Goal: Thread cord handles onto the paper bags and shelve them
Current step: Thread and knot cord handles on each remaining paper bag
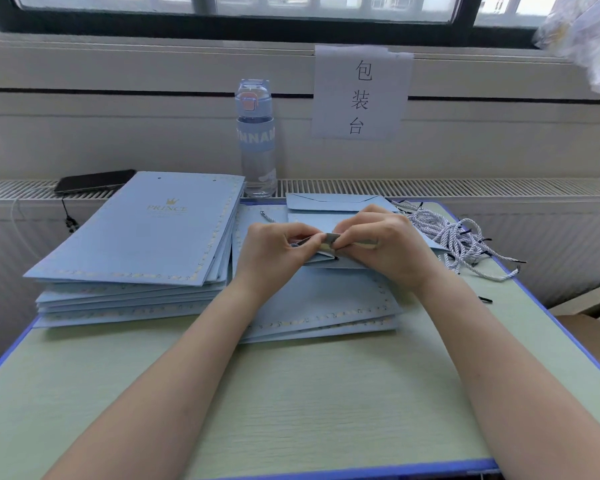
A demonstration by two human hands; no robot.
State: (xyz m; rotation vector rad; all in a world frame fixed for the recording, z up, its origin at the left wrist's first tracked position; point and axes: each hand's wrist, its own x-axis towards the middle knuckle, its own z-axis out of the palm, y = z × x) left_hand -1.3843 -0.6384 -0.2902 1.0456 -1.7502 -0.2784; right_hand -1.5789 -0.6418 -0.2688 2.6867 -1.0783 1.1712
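A flat light-blue paper bag point(326, 296) lies in front of me on top of a few others, its top edge lifted. My left hand point(274, 251) pinches that top edge from the left. My right hand point(381, 244) pinches it from the right, fingers curled at a small hole where a dark cord tip point(336, 258) shows. A white twisted cord end point(267, 216) lies just beyond my left hand. A tangle of white cords with black tips point(458, 237) sits at the right. A stack of flat blue bags point(142, 244) stands at the left.
A clear water bottle point(256, 140) stands at the back by the radiator grille. A black phone point(94, 181) lies at the back left. A paper sign point(361, 91) hangs on the wall. The green table point(291, 393) has a blue rim; cardboard boxes point(589, 327) sit at the right.
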